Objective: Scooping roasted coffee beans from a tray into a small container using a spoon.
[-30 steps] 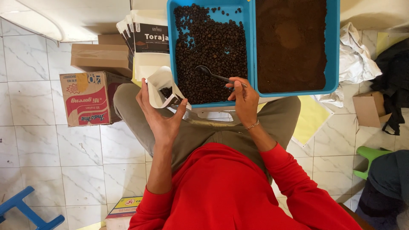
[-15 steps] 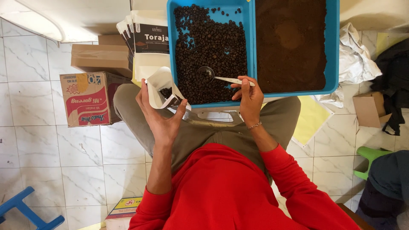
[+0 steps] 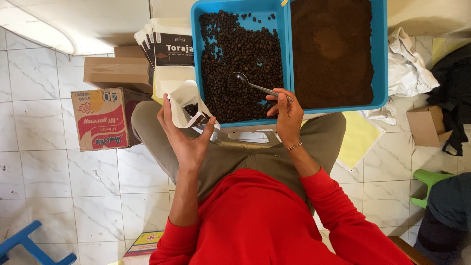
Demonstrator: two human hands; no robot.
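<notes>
The spoon, gripped by the right hand, has been swung from the tray edge back into the beans, so another scoop seems under way for the pouch clasped open-mouthed in the left hand

Landmark: two-compartment tray, resting above the person's lap
- Left compartment: coffee beans; spoon lying on them, bowl leftward, handle reaching right to the right hand at the tray's near edge
- Right compartment: ground coffee
- Left of tray, near corner: open pouch in the left hand
- Left of tray, farther back: stack of pouches; beyond them, cardboard boxes on the floor
- Right of tray: crumpled paper, small box
</notes>
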